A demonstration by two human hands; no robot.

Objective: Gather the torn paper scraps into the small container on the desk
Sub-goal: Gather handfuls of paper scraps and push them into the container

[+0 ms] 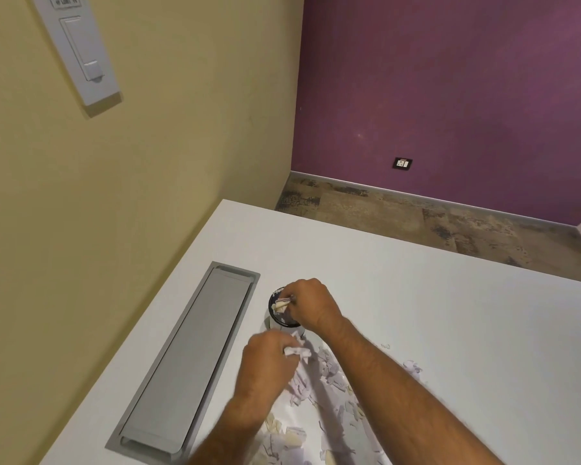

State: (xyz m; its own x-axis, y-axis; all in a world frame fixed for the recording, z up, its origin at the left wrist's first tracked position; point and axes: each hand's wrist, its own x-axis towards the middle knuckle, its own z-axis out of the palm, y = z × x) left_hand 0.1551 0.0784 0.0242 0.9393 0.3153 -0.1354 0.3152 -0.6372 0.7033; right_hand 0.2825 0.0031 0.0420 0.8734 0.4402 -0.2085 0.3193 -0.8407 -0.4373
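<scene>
A small round container [275, 322] with a dark inside stands on the white desk [450, 313], just right of a grey hatch. My right hand [311, 305] hovers over its mouth, fingers pinched on a wad of paper scraps [280, 305] that sits at the rim. My left hand [269, 360] is just in front of the container, closed on a bunch of white scraps [297, 352]. A loose heap of torn paper scraps [329, 397] spreads over the desk under and between my forearms, down to the frame's lower edge.
A long grey cable hatch [188, 357] is set flush in the desk to the left of the container. A yellow wall runs along the desk's left side. The desk's far edge drops to a patterned floor [416, 223] before a purple wall.
</scene>
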